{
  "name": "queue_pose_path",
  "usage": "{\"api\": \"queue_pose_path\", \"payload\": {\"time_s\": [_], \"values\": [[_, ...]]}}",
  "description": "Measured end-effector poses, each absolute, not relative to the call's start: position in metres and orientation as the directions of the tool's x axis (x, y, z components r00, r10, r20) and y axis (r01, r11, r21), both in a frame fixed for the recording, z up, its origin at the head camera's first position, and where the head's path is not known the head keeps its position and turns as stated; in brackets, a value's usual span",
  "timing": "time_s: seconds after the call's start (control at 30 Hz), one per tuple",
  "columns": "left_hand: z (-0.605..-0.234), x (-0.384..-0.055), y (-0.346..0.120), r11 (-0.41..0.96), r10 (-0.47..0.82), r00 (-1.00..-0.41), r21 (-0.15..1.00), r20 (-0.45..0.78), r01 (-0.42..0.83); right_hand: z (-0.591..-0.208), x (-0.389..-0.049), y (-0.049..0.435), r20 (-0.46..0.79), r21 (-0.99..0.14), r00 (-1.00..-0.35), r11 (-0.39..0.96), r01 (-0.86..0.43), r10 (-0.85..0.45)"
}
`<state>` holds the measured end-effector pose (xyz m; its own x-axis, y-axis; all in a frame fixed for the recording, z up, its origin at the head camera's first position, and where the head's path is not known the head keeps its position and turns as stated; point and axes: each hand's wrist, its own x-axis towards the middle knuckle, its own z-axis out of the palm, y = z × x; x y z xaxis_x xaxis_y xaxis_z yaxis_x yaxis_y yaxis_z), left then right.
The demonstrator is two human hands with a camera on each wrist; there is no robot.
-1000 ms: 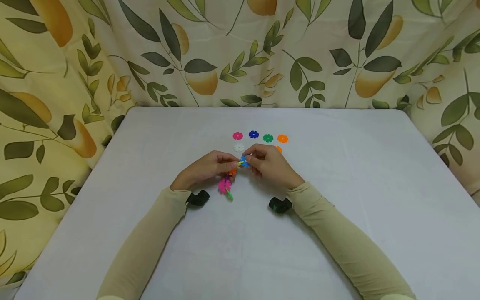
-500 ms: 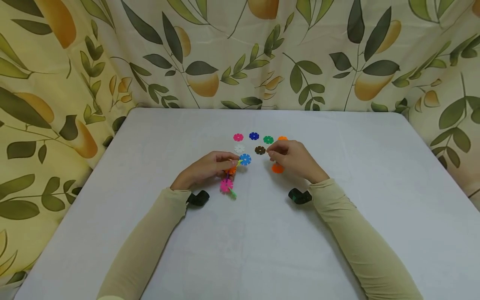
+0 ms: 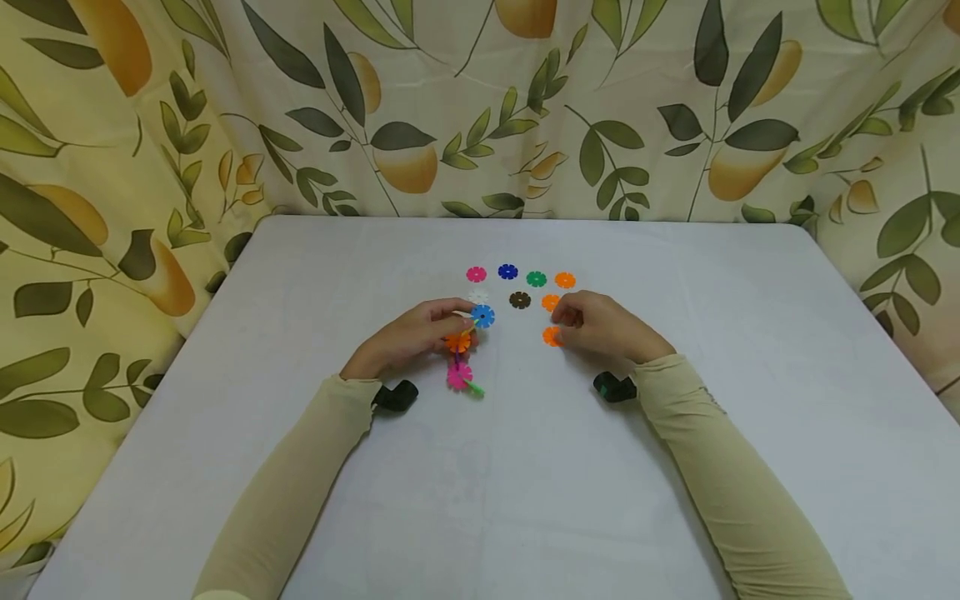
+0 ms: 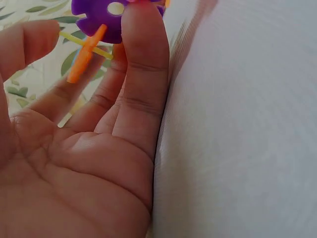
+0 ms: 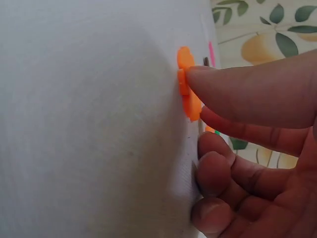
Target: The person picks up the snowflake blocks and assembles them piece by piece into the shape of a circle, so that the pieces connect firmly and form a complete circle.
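White table point(image 3: 480, 483); on it: pink disc point(image 3: 476, 274), dark-blue disc point(image 3: 507, 272), green disc point(image 3: 536, 279), white disc point(image 3: 477, 296), brown disc point(image 3: 520, 300), three orange discs point(image 3: 565, 280).

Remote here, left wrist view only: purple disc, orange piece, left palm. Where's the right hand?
Observer: The right hand is at the lowest orange disc in the head view; I can't tell if it's pinched.
Operator: What's on the chain in the left hand that I can't see?
Observer: A green piece, at the chain's lower end in the head view.
Operator: Any loose disc between the hands?
Observer: Yes, a brown disc lies on the table between them, slightly toward the far side.
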<state>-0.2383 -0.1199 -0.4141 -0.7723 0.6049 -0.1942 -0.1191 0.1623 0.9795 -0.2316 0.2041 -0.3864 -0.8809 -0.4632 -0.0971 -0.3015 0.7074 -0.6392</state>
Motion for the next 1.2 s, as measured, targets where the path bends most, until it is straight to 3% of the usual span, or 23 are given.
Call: {"api": "queue_pose_path", "payload": {"time_s": [0.4,0.87,1.2], "values": [[-0.416,-0.238,-0.12,0.173,0.578,-0.798,0.981,-0.171,-0.086,-0.388,-0.231,0.204,-0.113,-0.638,-0.888,0.718,-0.279,-0.446],[-0.415,-0.237,-0.114,0.213,0.536,-0.832,0.977,-0.142,-0.029,-0.392,-0.231,0.198,0.079,-0.656,-0.912,0.668,-0.352,-0.403],[-0.413,-0.235,-0.114,0.267,0.524,-0.836,0.963,-0.164,-0.022,-0.389,-0.224,0.178,0.112,-0.755,-0.912,0.563,-0.336,-0.394]]}}
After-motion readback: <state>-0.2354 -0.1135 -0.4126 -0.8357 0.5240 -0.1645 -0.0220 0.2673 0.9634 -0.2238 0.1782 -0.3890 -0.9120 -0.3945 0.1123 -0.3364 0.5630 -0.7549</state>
